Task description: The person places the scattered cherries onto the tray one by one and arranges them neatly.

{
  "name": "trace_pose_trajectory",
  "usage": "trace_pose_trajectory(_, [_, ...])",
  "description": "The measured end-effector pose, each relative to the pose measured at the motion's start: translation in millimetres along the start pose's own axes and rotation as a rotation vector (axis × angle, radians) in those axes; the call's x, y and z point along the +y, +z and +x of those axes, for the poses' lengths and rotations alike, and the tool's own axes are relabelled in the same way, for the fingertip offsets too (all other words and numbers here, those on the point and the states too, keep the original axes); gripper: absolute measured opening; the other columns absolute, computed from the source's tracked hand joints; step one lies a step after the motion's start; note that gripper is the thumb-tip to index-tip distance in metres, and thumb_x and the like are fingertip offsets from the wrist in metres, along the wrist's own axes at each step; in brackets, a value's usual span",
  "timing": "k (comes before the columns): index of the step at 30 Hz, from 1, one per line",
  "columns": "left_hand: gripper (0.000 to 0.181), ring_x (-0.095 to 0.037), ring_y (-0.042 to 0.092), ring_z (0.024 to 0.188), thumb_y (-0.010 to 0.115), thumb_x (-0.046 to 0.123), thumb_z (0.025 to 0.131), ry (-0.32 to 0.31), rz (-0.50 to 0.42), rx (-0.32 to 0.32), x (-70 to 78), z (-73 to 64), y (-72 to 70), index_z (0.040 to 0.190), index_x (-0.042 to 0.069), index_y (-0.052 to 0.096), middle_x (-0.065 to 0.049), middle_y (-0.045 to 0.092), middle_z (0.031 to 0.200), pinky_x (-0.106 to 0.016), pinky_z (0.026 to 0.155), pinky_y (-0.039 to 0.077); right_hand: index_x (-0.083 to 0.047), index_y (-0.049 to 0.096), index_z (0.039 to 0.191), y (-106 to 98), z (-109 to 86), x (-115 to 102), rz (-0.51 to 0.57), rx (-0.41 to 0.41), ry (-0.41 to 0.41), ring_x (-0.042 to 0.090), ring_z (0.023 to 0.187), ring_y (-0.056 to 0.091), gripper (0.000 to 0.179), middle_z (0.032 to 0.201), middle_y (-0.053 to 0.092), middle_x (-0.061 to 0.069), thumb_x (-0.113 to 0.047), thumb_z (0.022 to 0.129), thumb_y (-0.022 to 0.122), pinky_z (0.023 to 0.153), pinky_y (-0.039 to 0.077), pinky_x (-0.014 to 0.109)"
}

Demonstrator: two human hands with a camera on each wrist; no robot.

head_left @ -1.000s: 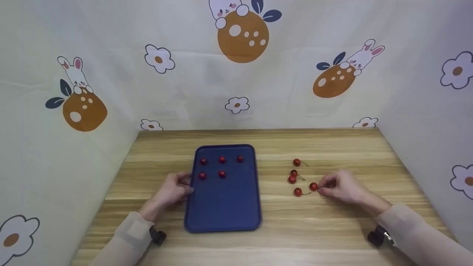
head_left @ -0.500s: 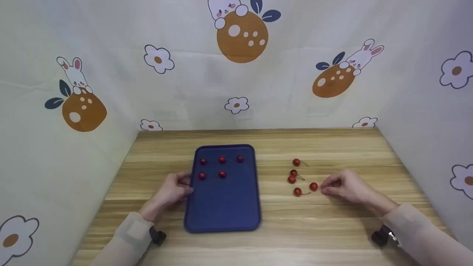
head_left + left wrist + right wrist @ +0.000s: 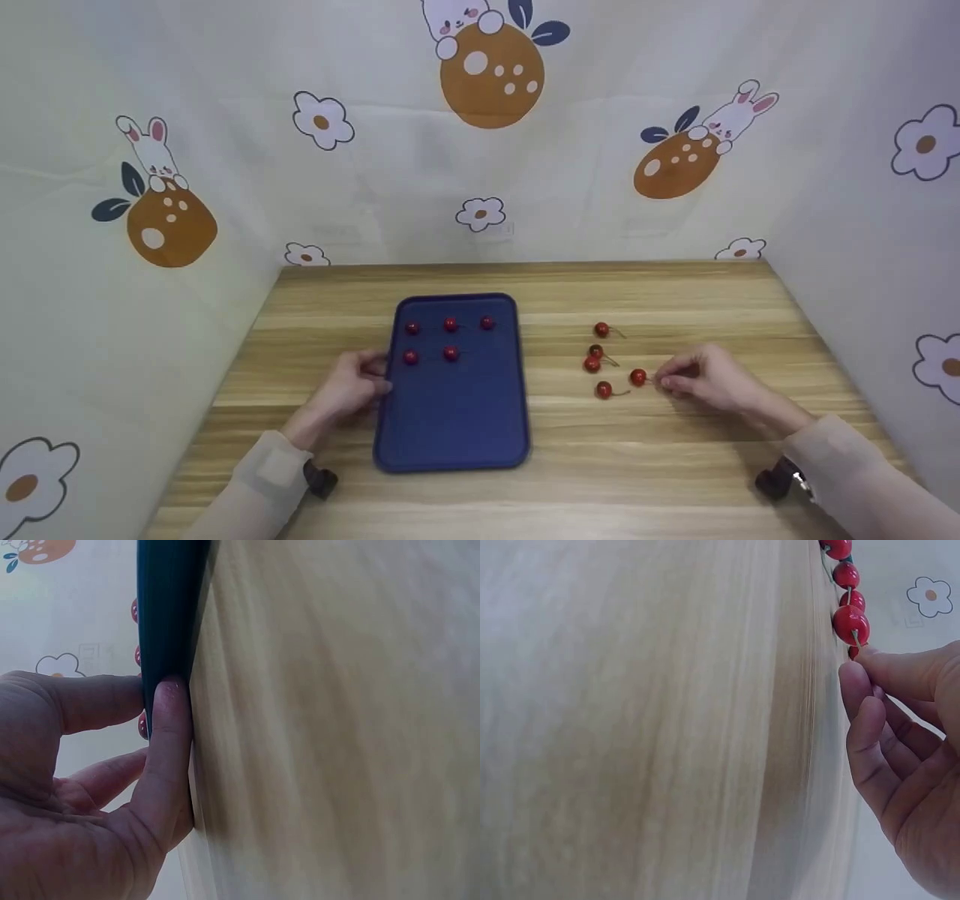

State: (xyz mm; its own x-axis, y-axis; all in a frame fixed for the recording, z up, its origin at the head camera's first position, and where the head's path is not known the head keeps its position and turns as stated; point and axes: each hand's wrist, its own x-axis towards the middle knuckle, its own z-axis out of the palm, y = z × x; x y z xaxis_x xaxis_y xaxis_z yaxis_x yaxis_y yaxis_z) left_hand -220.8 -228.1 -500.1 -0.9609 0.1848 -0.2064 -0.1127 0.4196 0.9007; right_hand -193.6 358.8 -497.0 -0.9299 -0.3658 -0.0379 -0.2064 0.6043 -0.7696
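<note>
My left hand holds the left side of a dark blue tray, thumb at the rim and fingers along the edge in the left wrist view. Several red cherries sit on the tray: three in a far row, such as the middle cherry, and two in a row below. To the right of the tray, my right hand pinches the thin stem of a cherry between thumb and index finger. In the right wrist view that cherry hangs off the fingertips by its stem, close over the table.
Several other stemmed cherries lie on the wooden table between tray and right hand: one at the back, a touching pair and one nearer. A patterned cloth encloses the table's back and sides.
My right hand has shifted slightly right, its fingertips sliding from beside the cherry out along its stem. The left hand and tray have stayed put.
</note>
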Motion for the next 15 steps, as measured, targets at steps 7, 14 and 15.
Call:
trace_pose_trajectory(7, [0.067, -0.024, 0.079, 0.102, 0.073, -0.008, 0.092, 0.033, 0.052, 0.014, -0.8, -0.5, 0.0, 0.156, -0.015, 0.055, -0.027, 0.079, 0.118, -0.025, 0.080, 0.065, 0.001, 0.085, 0.112, 5.0, 3.8, -1.9, -0.018, 0.054, 0.022, 0.002, 0.083, 0.074, 0.015, 0.108, 0.086, 0.021, -0.004, 0.098, 0.081, 0.076, 0.063, 0.018])
trace_pose_trajectory(14, [0.067, -0.024, 0.079, 0.101, 0.072, -0.009, 0.092, 0.029, 0.031, 0.011, -1.0, -0.5, -0.2, 0.156, -0.016, 0.054, -0.028, 0.079, 0.119, -0.026, 0.079, 0.065, 0.006, 0.084, 0.115, 6.9, 9.3, -7.3, 0.063, 0.162, 0.065, -0.003, 0.088, 0.076, 0.018, 0.113, 0.084, 0.026, -0.002, 0.098, 0.081, 0.079, 0.063, 0.015])
trace_pose_trajectory(15, [0.067, -0.024, 0.079, 0.102, 0.072, -0.010, 0.092, 0.029, 0.024, 0.008, -1.0, -0.4, -0.1, 0.156, -0.017, 0.053, -0.029, 0.078, 0.119, -0.027, 0.078, 0.065, 0.006, 0.084, 0.115, 6.9, 10.2, -8.7, 0.072, 0.175, 0.063, -0.002, 0.087, 0.076, 0.019, 0.113, 0.084, 0.027, -0.001, 0.098, 0.081, 0.079, 0.064, 0.016])
